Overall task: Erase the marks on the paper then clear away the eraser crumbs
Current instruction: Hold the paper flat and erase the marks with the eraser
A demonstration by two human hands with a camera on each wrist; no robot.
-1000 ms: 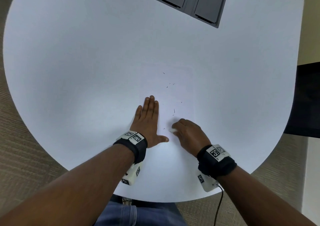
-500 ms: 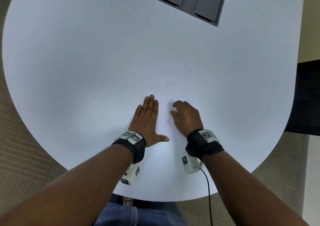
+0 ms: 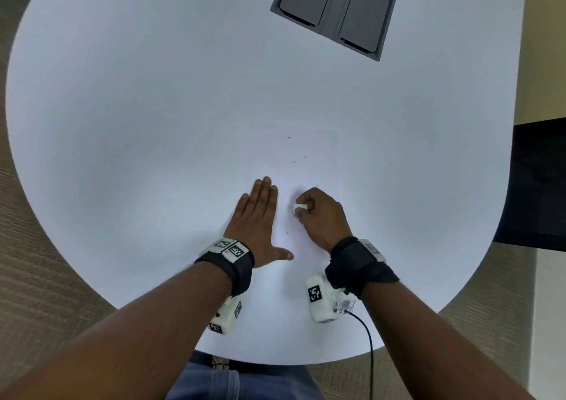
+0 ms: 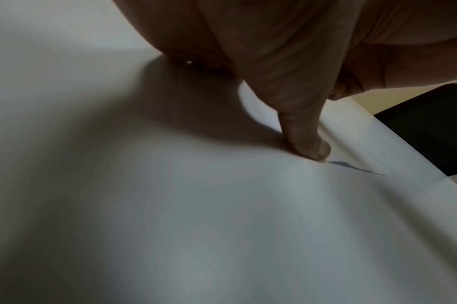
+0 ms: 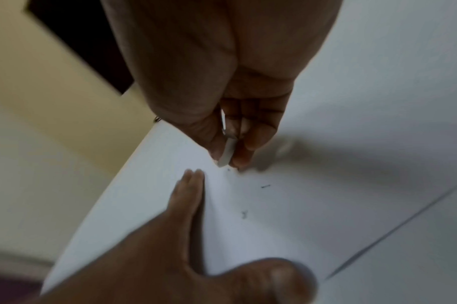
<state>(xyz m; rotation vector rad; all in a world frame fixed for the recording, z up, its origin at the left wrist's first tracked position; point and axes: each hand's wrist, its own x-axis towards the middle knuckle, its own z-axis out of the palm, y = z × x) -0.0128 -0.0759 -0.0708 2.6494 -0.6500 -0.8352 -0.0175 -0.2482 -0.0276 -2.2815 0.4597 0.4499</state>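
Observation:
A white sheet of paper (image 3: 309,142) lies on the white table (image 3: 137,108), hard to tell from it. Small dark crumbs (image 3: 298,159) dot the sheet. My left hand (image 3: 257,215) lies flat on the paper's left side, fingers straight, thumb spread. My right hand (image 3: 317,212) pinches a small white eraser (image 3: 299,207) between thumb and fingers, just right of the left hand. In the right wrist view the eraser (image 5: 227,153) tips down at the paper (image 5: 287,226) beside a few dark specks (image 5: 265,186). The left wrist view shows my thumb (image 4: 304,131) pressing the sheet (image 4: 222,205).
A dark grey panel with two flaps (image 3: 335,8) is set into the table at the far side. A black chair (image 3: 539,185) stands beyond the table's right edge. A cable (image 3: 366,338) trails from the right wrist unit. Carpet (image 3: 36,292) surrounds the table.
My right hand moved forward with the eraser, then turned and pulled back a little, so the eraser now shows at its fingertips. Crumbs near it have shifted. The left hand stayed put.

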